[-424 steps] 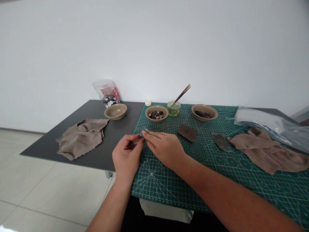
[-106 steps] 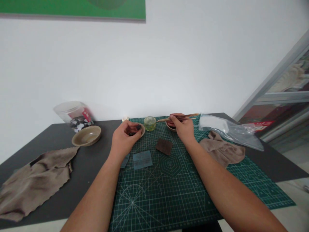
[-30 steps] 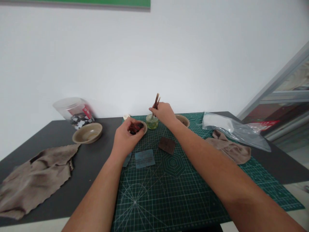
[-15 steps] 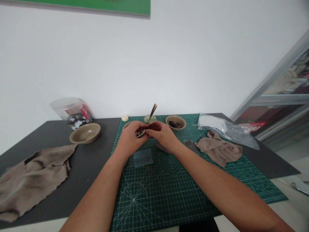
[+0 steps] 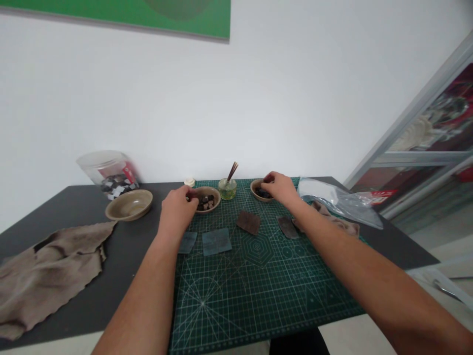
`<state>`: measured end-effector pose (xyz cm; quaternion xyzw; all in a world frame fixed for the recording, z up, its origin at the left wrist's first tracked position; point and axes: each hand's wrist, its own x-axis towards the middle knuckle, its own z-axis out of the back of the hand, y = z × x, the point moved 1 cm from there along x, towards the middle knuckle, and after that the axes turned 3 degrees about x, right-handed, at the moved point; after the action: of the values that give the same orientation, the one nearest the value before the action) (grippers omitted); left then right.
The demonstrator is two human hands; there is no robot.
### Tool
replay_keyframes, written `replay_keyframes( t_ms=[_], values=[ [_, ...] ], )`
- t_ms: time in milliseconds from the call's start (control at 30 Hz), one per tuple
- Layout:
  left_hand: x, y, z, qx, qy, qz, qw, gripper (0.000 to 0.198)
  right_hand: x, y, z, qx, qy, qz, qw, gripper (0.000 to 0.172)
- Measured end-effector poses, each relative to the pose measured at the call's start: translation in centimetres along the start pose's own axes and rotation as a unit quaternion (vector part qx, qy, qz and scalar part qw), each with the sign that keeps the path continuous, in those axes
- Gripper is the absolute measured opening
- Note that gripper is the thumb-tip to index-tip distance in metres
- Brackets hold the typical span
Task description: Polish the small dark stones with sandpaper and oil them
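Observation:
My left hand [image 5: 178, 209] rests at the left rim of the middle tan bowl [image 5: 214, 203], which holds several small dark and pale stones. Its fingers are curled towards the bowl, and what they hold, if anything, is hidden. My right hand [image 5: 281, 188] reaches over the right tan bowl [image 5: 254, 189] of dark pieces, fingertips bent down into it. Between the two bowls stands a small glass jar [image 5: 226, 190] of green liquid with thin sticks [image 5: 232, 171] in it.
On the green cutting mat [image 5: 258, 281] lie two blue-grey squares [image 5: 217, 241], a brown one [image 5: 249, 222] and a grey one [image 5: 287, 227]. An empty bowl [image 5: 129, 204], a plastic jar [image 5: 109, 172] and a brown cloth [image 5: 48, 271] are on the left. A plastic bag [image 5: 338, 199] lies on the right.
My hands were together in front of the middle bowl half a second ago. They have parted: the left hand to the middle bowl's rim, the right hand out to the right bowl.

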<state>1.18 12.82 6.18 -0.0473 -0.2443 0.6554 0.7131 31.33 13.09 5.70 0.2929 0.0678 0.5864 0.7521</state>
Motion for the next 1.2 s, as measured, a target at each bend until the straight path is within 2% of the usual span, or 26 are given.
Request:
replay_keyframes(
  t_ms=[33, 133, 267, 433, 567, 667, 767, 867, 1000, 1200],
  values=[
    [0.1, 0.1, -0.2, 0.017, 0.028, -0.002, 0.999, 0.026, 0.6, -0.5, 0.1, -0.059, 0.028, -0.006, 0.998, 0.024],
    [0.0, 0.0, -0.7, 0.056, 0.087, -0.019, 0.994, 0.033, 1.8, -1.5, -0.4, -0.111, 0.076, -0.013, 0.991, 0.024],
    [-0.1, -0.2, -1.3, 0.073, 0.087, -0.037, 0.993, 0.035, 2.4, -1.9, -1.3, -0.120, 0.097, -0.011, 0.988, 0.025],
    [-0.3, -0.6, -2.1, 0.074, 0.101, -0.046, 0.991, 0.037, 2.4, -1.4, -0.7, -0.118, 0.072, -0.007, 0.990, 0.028],
    [-0.3, -1.0, -2.4, 0.091, 0.116, -0.024, 0.989, 0.036, 1.4, 0.2, 0.1, -0.021, -0.010, 0.047, 0.999, 0.034],
    [-0.3, -1.2, -2.4, 0.101, 0.134, -0.011, 0.986, 0.036, 0.5, 1.8, 0.2, 0.092, -0.041, 0.116, 0.988, 0.042],
    [-0.2, -1.1, -2.5, 0.106, 0.144, -0.015, 0.984, 0.037, 0.1, 3.4, -0.3, 0.168, -0.025, 0.164, 0.972, 0.060],
    [-0.1, -1.0, -2.7, 0.084, 0.136, -0.022, 0.987, 0.037, 0.5, 4.6, -1.0, 0.197, -0.005, 0.177, 0.964, 0.070],
    [0.1, -0.9, -2.9, 0.050, 0.123, -0.025, 0.991, 0.035, 1.3, 5.5, -1.8, 0.196, 0.009, 0.161, 0.967, 0.065],
    [0.0, -1.1, -2.6, 0.009, 0.120, 0.008, 0.993, 0.023, 1.8, 6.4, -2.1, 0.185, 0.030, 0.141, 0.972, 0.059]
  ],
)
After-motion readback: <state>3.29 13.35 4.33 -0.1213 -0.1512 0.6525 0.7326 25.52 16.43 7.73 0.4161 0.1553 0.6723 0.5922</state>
